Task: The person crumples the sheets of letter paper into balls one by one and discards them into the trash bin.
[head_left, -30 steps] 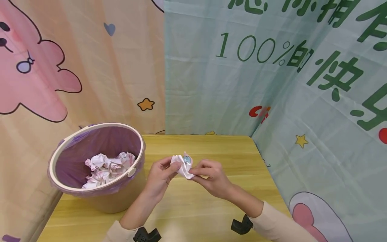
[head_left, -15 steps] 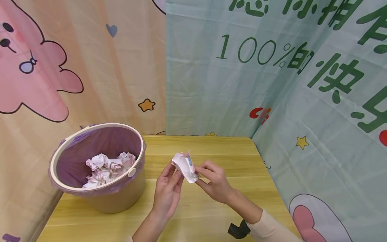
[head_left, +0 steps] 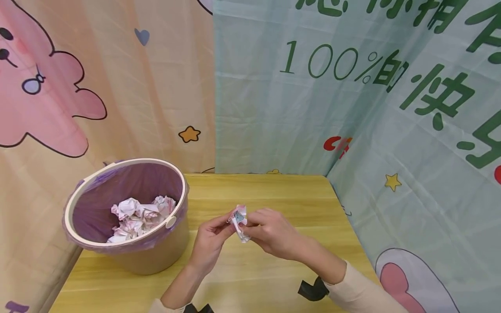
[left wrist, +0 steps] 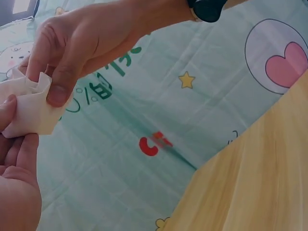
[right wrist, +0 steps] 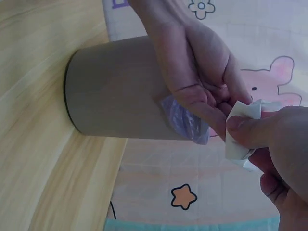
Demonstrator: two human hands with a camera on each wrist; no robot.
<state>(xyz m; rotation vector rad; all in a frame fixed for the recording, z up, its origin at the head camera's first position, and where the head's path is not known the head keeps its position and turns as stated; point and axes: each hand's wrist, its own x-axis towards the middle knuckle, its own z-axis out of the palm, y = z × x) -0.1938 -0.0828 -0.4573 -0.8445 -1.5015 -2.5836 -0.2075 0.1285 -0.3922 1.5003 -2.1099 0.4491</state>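
Observation:
Between both hands, above the table, is a crumpled piece of white paper point(head_left: 239, 219) with pink and blue print. My left hand point(head_left: 208, 243) pinches its left edge between thumb and fingers. From the other side my right hand point(head_left: 274, 232) pinches the paper too, its thumb lying across the folds. In the left wrist view the paper point(left wrist: 41, 108) appears folded over, with an upright flap at the top. The right wrist view has the paper point(right wrist: 240, 127) between the two hands, partly covered by the right thumb.
A beige bin point(head_left: 160, 256) with a purple liner point(head_left: 94, 208) stands to the left on the wooden table point(head_left: 258, 278). Several crumpled paper balls point(head_left: 137, 219) lie inside it. Printed curtains point(head_left: 266, 113) hang behind the table and along both sides.
The paper has been turned and squeezed narrower, its printed side showing again. My left hand dipped, then rose back near its earlier place; the right hand shifted slightly left. The bin stayed put.

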